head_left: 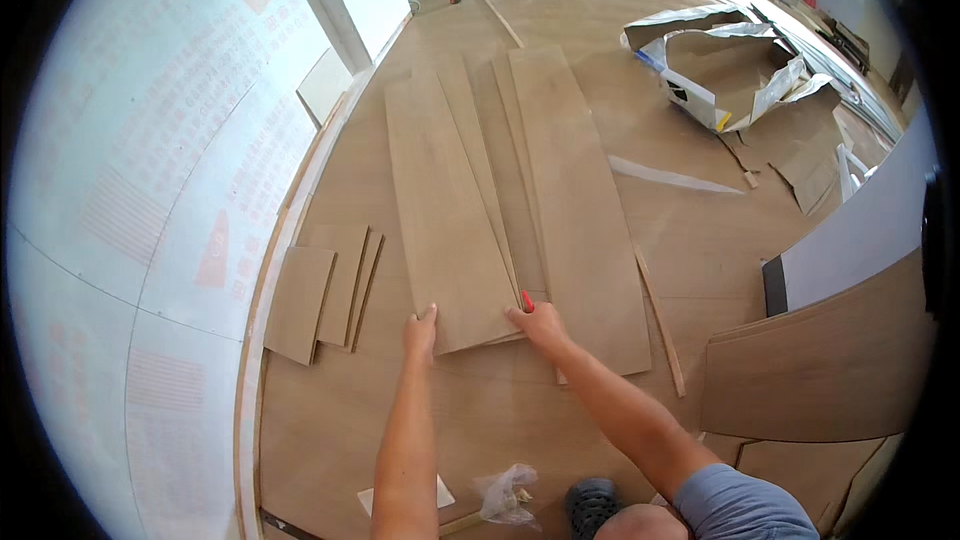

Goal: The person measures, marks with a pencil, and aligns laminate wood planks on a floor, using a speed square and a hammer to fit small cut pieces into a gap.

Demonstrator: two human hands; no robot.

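At the near end of the long brown board [450, 210], both your hands are closed on its corners. Your left hand [422, 332] pinches the left corner, thumb up on top, and that arm reaches almost straight ahead. Your right hand [540, 328] grips the right corner, with a small red thing [528, 302] poking out by your fingers. Your right arm slants in from the blue sleeve [745, 505]. The fingers under the board are hidden. The board lies partly over another board [462, 105], between the short boards [300, 302] and the wide board [585, 220].
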